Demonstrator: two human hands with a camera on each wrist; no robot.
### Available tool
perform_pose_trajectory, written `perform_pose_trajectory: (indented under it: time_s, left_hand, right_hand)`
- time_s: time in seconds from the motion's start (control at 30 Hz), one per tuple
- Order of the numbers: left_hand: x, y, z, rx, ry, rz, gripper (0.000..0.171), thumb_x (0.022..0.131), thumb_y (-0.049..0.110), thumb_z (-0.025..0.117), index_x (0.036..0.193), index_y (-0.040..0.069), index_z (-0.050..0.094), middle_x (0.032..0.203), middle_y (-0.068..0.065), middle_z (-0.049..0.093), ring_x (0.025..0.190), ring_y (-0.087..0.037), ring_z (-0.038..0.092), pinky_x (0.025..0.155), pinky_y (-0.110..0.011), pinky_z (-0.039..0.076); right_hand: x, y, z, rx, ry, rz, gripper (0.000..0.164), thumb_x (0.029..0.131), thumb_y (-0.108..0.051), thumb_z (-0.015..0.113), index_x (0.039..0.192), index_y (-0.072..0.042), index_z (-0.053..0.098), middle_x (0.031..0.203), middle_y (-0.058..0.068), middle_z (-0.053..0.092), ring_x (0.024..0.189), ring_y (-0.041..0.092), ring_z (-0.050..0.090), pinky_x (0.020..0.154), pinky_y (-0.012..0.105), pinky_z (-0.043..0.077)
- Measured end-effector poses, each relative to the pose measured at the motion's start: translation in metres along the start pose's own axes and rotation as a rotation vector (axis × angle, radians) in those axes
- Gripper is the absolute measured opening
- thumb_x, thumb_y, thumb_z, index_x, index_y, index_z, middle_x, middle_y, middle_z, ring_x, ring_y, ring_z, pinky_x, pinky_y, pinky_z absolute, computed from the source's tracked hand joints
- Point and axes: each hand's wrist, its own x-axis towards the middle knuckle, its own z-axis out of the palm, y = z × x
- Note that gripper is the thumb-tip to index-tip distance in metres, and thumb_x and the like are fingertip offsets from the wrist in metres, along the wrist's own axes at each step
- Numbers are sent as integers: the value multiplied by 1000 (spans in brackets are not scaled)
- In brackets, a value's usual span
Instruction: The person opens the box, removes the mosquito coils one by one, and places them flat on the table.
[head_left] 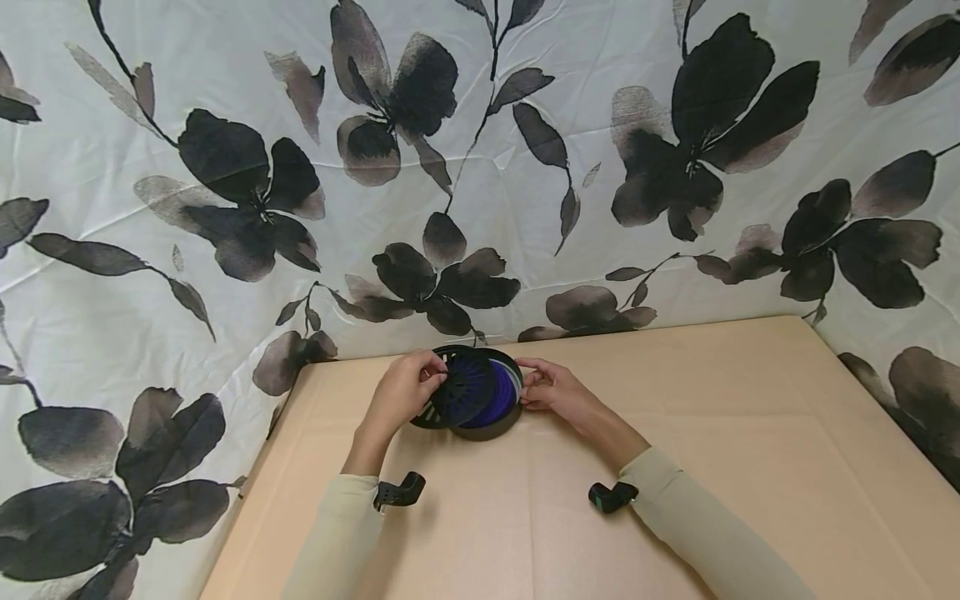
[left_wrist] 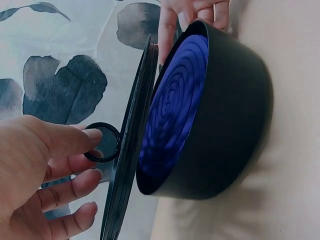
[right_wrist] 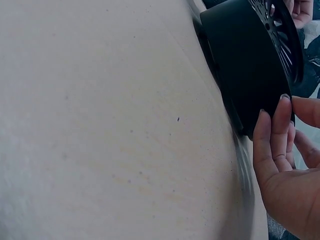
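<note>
My left hand (head_left: 403, 390) pinches the small black ring (left_wrist: 119, 145) on a slotted round lid (head_left: 467, 387). In the left wrist view the lid stands tilted on edge beside the open side of a round black holder (left_wrist: 235, 110). A blue-purple mosquito coil (left_wrist: 175, 100) lies inside that holder, partly covered by the lid in the head view. On the holder's right side, my right hand (head_left: 553, 390) grips the rim between thumb and fingertips, as the right wrist view (right_wrist: 287, 185) shows.
The holder rests near the far edge of a tan table (head_left: 675, 433). Behind the table hangs a white cloth (head_left: 555, 217) with dark flowers. A small black wrist camera (head_left: 401, 490) sits on the left wrist, another camera (head_left: 611, 497) on the right.
</note>
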Motion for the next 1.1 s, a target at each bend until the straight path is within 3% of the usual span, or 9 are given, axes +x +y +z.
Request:
perform_pose_trajectory:
  time_s: [0.57,1.1]
  left_hand:
    - [-18,-34,-17,-37,21,-33,9,91,7,73,100,9,71,88,-4,64,78,-19,56,71,-34,49]
    - [-31,-68,-25,-195,50,-82,9,91,6,73,100,8,72,90,-4,66,84,-20,58,75,-30,48]
  right_hand:
    - [-4,-2,3,-6,3,9,64,92,5,63,152,-4,43,104,9,52,88,13,64,85,39,59]
    - [-6,1,4,-14,12,1,64,91,4,64,151,-4,43,104,8,53,87,15,64,84,40,59]
